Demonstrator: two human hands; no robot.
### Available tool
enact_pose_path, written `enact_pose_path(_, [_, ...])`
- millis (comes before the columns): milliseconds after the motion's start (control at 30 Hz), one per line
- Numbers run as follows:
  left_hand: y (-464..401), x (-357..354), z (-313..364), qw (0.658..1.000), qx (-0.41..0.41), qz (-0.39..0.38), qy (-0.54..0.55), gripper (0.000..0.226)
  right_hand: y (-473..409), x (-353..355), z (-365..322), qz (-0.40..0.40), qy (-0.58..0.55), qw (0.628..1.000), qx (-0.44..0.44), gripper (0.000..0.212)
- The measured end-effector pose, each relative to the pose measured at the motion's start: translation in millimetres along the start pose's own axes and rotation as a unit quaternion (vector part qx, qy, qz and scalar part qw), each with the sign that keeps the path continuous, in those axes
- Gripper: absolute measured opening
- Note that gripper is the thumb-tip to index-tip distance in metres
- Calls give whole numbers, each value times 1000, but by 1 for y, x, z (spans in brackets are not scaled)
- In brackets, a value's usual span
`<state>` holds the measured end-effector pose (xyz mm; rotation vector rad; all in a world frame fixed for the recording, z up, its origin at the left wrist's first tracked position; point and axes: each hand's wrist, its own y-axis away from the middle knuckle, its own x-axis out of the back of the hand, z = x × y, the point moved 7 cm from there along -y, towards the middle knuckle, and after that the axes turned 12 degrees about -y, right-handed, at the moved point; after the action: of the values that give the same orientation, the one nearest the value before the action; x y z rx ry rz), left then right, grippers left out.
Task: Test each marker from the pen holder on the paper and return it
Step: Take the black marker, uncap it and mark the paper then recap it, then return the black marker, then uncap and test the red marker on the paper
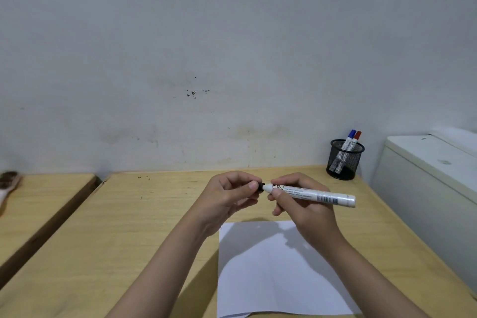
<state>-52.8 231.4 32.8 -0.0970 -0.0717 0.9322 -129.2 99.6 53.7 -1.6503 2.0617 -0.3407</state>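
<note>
A white marker [320,197] with a black cap end lies level in the air above the desk. My right hand [300,201] grips its barrel. The fingers of my left hand [232,195] are closed around the black cap [260,186] at the marker's left end. The cap still touches the barrel. A white sheet of paper [273,271] lies on the wooden desk just below my hands. A black mesh pen holder [344,160] stands at the desk's far right corner, with a blue-capped marker [349,138] and a red-capped marker [356,139] upright in it.
The wooden desk [144,227] meets a grey wall at its far edge. A white cabinet [428,183] stands against the desk's right side. A second wooden table [44,201] lies to the left across a narrow gap, with a brown object [9,181] on it.
</note>
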Motion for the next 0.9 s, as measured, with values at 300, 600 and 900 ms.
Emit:
enact_pose_path(300, [20,1,29,997,-70,29,-34,9,5,-14,-24,-48,-15,998,36,21])
enact_pose_path(600, [17,8,34,992,-68,91,-51,8,-5,-16,9,-55,-149,982,-98,39])
enact_pose_path(900, [-6,23,50,963,-88,205,-151,7,-24,7,-20,-34,60,998,1,11])
